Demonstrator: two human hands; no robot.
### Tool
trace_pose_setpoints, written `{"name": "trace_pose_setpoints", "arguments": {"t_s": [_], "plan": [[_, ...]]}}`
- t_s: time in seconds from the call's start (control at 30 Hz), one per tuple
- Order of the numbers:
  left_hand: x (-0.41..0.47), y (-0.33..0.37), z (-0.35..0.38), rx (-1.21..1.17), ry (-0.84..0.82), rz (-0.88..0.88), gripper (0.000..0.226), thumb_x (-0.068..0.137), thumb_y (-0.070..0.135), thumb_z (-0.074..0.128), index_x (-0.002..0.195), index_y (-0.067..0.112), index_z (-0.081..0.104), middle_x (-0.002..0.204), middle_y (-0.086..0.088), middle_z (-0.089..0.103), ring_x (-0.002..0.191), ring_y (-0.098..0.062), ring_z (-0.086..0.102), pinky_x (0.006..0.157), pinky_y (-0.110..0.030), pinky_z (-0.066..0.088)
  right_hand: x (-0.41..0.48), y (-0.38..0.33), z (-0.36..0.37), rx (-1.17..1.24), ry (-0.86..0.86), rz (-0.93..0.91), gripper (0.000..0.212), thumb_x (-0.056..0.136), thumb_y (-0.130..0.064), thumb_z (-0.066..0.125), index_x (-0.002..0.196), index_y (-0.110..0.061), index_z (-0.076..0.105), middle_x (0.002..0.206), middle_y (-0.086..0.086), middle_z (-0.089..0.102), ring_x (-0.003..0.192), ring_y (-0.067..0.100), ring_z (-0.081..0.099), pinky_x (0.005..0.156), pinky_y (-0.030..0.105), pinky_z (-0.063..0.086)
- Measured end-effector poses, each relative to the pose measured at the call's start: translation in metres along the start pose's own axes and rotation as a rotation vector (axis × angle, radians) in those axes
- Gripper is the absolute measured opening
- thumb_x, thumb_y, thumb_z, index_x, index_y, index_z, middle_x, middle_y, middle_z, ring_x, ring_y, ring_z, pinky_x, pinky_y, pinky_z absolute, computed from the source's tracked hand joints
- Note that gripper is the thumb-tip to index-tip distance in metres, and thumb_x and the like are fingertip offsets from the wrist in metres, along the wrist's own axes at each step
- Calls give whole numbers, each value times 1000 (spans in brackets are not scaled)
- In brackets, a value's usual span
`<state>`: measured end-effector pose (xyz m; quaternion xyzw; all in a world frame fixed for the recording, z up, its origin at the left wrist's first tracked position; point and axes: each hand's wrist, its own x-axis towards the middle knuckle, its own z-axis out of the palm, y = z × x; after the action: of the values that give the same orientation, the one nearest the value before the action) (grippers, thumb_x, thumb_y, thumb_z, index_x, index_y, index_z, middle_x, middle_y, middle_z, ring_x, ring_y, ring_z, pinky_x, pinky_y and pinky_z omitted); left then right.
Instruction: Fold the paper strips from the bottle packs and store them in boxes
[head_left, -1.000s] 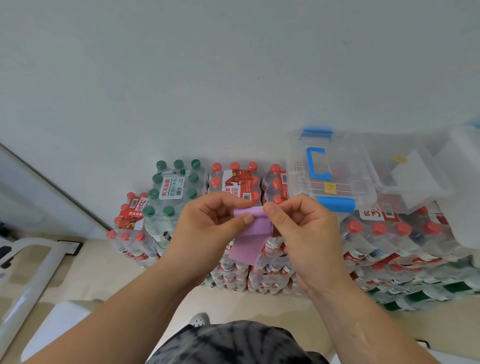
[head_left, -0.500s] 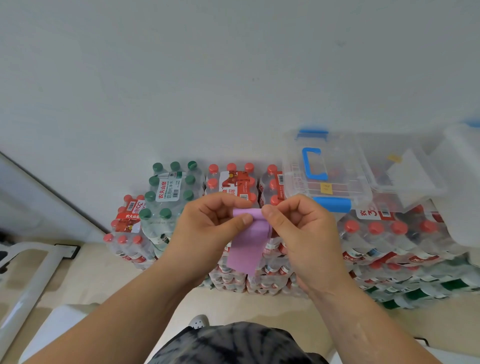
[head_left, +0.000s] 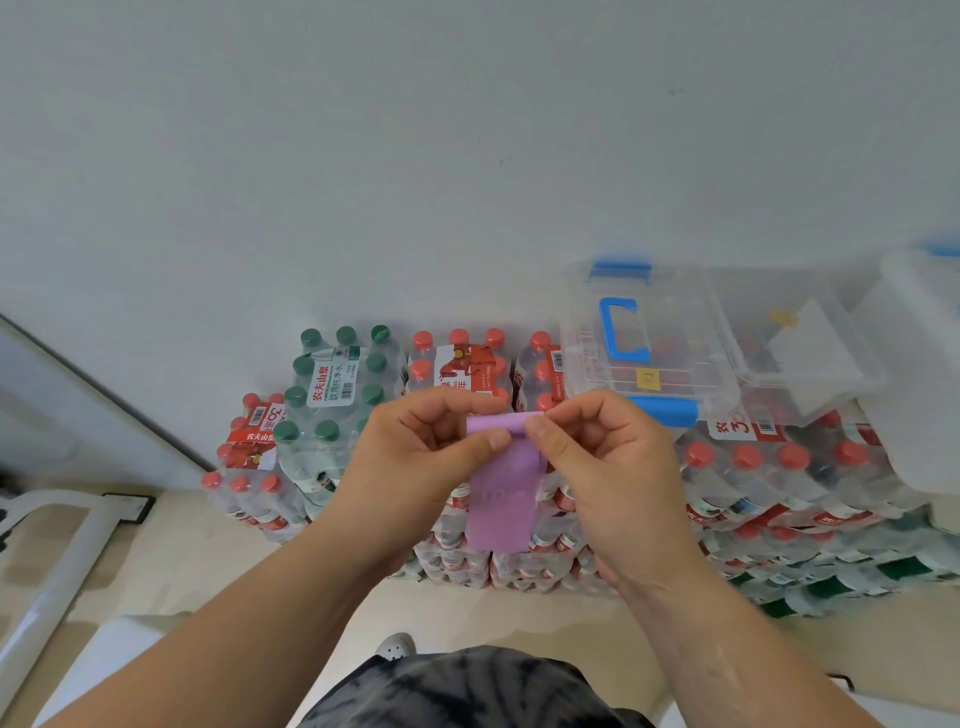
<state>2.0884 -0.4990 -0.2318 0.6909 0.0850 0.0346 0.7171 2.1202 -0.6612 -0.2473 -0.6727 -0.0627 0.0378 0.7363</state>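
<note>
Green-capped bottle pack (head_left: 317, 441), label (head_left: 332, 382) "农夫山泉 饮用纯净水"

- Lilac paper strip (head_left: 501, 499): hangs vertically, top edge turned over; pinched at its upper corners between the left hand (head_left: 415, 467) and the right hand (head_left: 608, 467).
- Shrink-wrapped bottle packs (head_left: 337, 395): red and green caps, stacked against the wall.
- Clear boxes (head_left: 691, 332): blue handle and latches, resting on the right-hand packs.

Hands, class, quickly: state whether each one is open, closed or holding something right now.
Left hand: closed, pinching the top edge of the flat purple paper strip.
Right hand: closed, pinching the same top edge.
</note>
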Motion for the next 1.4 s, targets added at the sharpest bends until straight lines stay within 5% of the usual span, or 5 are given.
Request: {"name": "trace_pose_setpoints", "arguments": {"t_s": [0.3,0.43,0.7,0.93,1.4], "plan": [[4,-1,2,28,77,49,19,87,6,69,88,22,79,88,-12,77,84,-28,73,76,-39,62,0,3,1,-3,-65,-1,31,78,2,80,91,-20,64,80,-2,73,73,10,69,70,24,59],[5,-1,4,22,109,56,13,88,11,68,89,19,78,87,-6,78,81,-20,73,68,-29,58,2,6,2,-24,-38,10,27,78,-4,83,87,-18,62,74,-1,70,68,10,64,67,26,58],[8,-1,5,36,142,57,11,89,13,68,91,14,79,88,-6,78,87,-26,74,77,-43,62,3,4,3,-129,13,43,22,67,-20,90,76,-22,70,75,-2,74,67,14,70,66,27,61],[9,0,9,49,140,87,23,89,10,67,77,25,79,76,0,77,69,-9,71,59,-21,55,4,6,1,-202,25,0,15,78,-17,85,79,-25,71,80,-7,74,72,12,69,66,23,57],[9,-4,4,49,178,44,12,91,16,67,95,12,78,93,-9,78,92,-31,73,84,-58,58,6,8,2,-206,10,58,10,77,-21,84,84,-23,76,82,-6,77,79,12,74,75,32,63]]}}
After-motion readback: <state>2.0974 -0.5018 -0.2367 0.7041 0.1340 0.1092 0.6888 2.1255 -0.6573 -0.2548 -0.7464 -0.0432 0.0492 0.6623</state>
